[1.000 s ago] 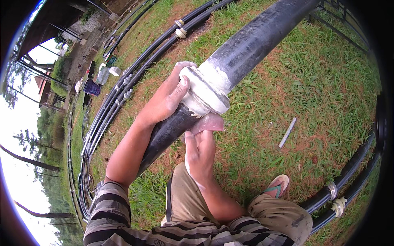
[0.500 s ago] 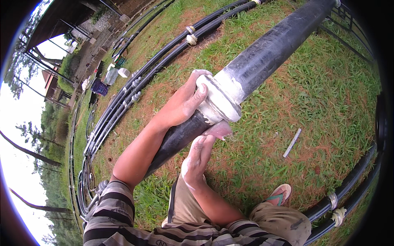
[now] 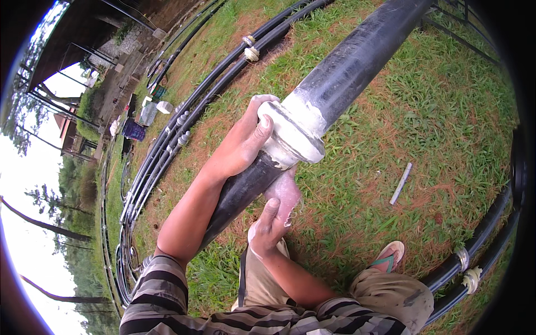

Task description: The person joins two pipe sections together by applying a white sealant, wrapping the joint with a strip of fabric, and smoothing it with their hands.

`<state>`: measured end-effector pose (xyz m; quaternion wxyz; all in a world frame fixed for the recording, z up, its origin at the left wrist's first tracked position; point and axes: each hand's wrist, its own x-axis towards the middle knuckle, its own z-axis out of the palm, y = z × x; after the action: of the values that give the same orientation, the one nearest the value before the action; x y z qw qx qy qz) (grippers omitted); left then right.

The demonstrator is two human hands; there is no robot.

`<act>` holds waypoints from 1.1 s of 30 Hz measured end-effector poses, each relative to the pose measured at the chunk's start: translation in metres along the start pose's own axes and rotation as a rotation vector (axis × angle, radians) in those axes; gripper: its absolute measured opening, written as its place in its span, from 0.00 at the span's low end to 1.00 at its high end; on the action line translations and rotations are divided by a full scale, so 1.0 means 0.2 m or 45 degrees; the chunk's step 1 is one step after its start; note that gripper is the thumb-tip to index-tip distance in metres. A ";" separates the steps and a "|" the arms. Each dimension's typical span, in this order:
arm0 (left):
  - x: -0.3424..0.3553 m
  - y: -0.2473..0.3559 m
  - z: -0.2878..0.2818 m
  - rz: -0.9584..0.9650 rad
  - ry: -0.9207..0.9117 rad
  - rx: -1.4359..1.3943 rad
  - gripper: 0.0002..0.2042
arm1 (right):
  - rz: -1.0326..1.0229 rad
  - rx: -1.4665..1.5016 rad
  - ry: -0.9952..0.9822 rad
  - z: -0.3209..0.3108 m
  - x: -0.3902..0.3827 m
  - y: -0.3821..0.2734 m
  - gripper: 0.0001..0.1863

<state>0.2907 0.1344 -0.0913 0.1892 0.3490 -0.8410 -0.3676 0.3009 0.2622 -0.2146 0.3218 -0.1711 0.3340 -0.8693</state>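
Note:
A thick black pipe (image 3: 357,61) slants from upper right down to my left forearm. Around its middle sits a raised ring joint (image 3: 296,134), smeared with a white coating that spreads onto the pipe on both sides. My left hand (image 3: 245,137) grips the joint from the left, thumb on top and the other fingers hidden round the far side. Below the pipe, my right hand (image 3: 268,229) is closed on a pink strip of cloth (image 3: 287,195) with a frayed edge, whose upper end passes behind the pipe. White residue marks both hands.
Long black pipes with pale joints (image 3: 251,53) curve over the grass at left; two more (image 3: 474,240) lie at lower right. A short whitish stick (image 3: 400,184) lies on the grass. A purple bucket (image 3: 134,129) and a white box (image 3: 164,107) stand at far left.
My right hand has turned a little, and more of the pink cloth now shows below the joint. My left hand keeps its grip. The whole view has shifted slightly.

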 end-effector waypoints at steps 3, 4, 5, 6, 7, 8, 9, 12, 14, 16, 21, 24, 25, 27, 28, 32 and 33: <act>0.01 0.01 -0.01 -0.019 0.006 0.026 0.39 | 0.140 -0.193 0.190 -0.15 0.19 -0.02 0.24; 0.00 0.01 -0.01 -0.024 0.007 0.031 0.39 | -0.003 -0.324 0.206 -0.18 0.22 0.01 0.22; -0.01 0.00 -0.02 -0.041 0.011 0.044 0.39 | -0.144 -0.455 0.221 -0.20 0.22 0.05 0.19; -0.02 0.00 -0.03 -0.059 0.016 0.058 0.39 | -0.135 -0.451 0.218 -0.19 0.20 0.08 0.19; -0.01 0.01 -0.03 -0.053 0.013 0.051 0.39 | -0.121 -0.324 0.241 -0.18 0.22 0.07 0.18; 0.00 0.02 -0.02 -0.035 0.005 0.058 0.39 | -0.107 -0.196 0.264 -0.17 0.23 0.06 0.17; 0.01 0.03 -0.01 -0.017 -0.003 0.065 0.38 | -0.114 -0.202 0.267 -0.17 0.24 0.07 0.17; 0.01 0.00 0.00 -0.007 0.011 0.037 0.38 | -0.126 -0.122 0.310 -0.15 0.23 0.07 0.14; -0.01 0.02 -0.02 -0.038 0.018 0.047 0.38 | -0.437 -0.408 -0.012 -0.12 0.23 0.02 0.14; -0.01 0.03 -0.02 -0.049 0.026 0.051 0.38 | -0.458 -0.250 -0.056 -0.10 0.17 0.05 0.16; 0.00 0.00 -0.01 -0.064 0.026 0.080 0.37 | -0.881 -0.661 -0.208 -0.12 0.25 0.03 0.19; -0.01 0.02 -0.03 -0.048 0.045 0.084 0.37 | -0.934 -0.846 -0.278 -0.13 0.20 0.11 0.23; 0.01 0.02 -0.02 -0.030 0.031 0.099 0.37 | -0.939 -0.832 -0.252 -0.13 0.19 0.15 0.23; 0.00 0.02 -0.03 -0.032 0.011 0.079 0.37 | -0.902 -0.806 -0.282 -0.13 0.14 0.20 0.27; 0.01 0.01 -0.03 0.003 -0.009 0.092 0.36 | -0.959 -0.833 -0.298 -0.15 0.17 0.22 0.27; 0.00 -0.01 -0.04 0.040 -0.010 -0.046 0.34 | -1.096 -0.871 -0.449 -0.18 0.27 0.20 0.29; 0.00 -0.02 -0.04 0.047 -0.017 -0.097 0.33 | -1.121 -0.911 -0.461 -0.19 0.28 0.20 0.29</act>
<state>0.2977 0.1294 -0.0888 0.2034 0.3234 -0.8340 -0.3981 0.2585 0.2206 -0.2649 -0.0949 -0.5368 0.4436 -0.7114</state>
